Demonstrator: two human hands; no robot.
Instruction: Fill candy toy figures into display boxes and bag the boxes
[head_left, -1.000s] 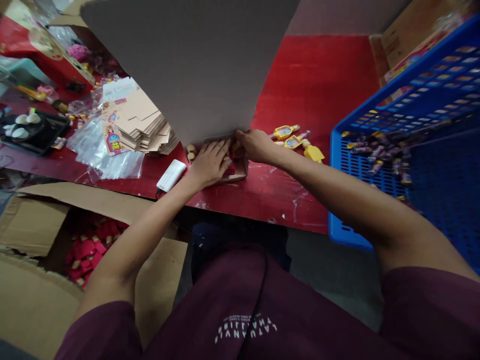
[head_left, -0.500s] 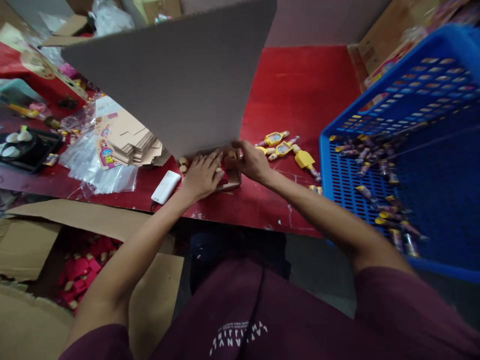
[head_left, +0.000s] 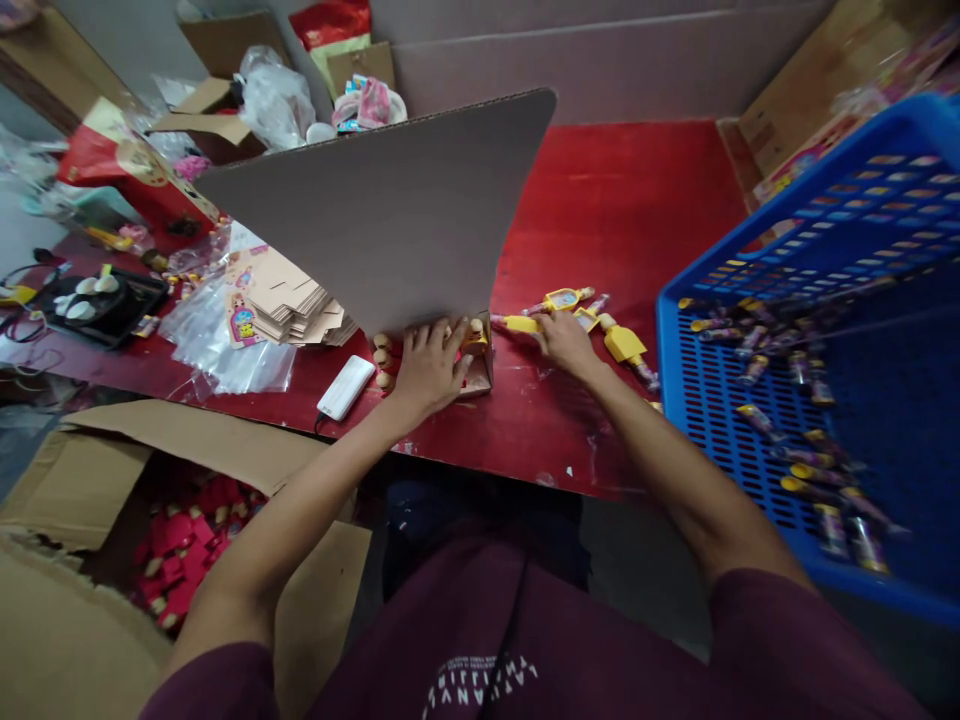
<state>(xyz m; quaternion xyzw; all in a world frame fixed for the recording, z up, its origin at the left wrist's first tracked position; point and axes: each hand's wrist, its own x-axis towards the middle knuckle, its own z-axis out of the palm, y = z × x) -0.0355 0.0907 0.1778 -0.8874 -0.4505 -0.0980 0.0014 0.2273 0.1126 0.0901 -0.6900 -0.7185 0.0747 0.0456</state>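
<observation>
My left hand (head_left: 430,368) lies flat with spread fingers over a shallow open carton (head_left: 484,378), on the pieces inside it. Round wooden knobs (head_left: 384,360) and bits of red show around that hand. The carton's tall grey lid (head_left: 390,220) stands up behind it. To the right, my right hand (head_left: 568,345) is closed on a yellow plastic toy bottle (head_left: 519,324) with a thin clear tube at its end. Beside this hand lie more yellow toy bottles (head_left: 625,344) with wooden knobs, some with a picture on the front.
A blue plastic basket (head_left: 667,400) with several candy tubes stands at right. Left of the carton are a white power bank (head_left: 346,387), stacked folded cards (head_left: 289,300) and clear bags (head_left: 225,350). A cardboard box (head_left: 82,480) of red pieces (head_left: 180,540) stands below the table edge.
My right hand has moved from the carton's right side to the yellow toy bottles and closed on one. My left hand stays over the carton. The whole view has shifted slightly.
</observation>
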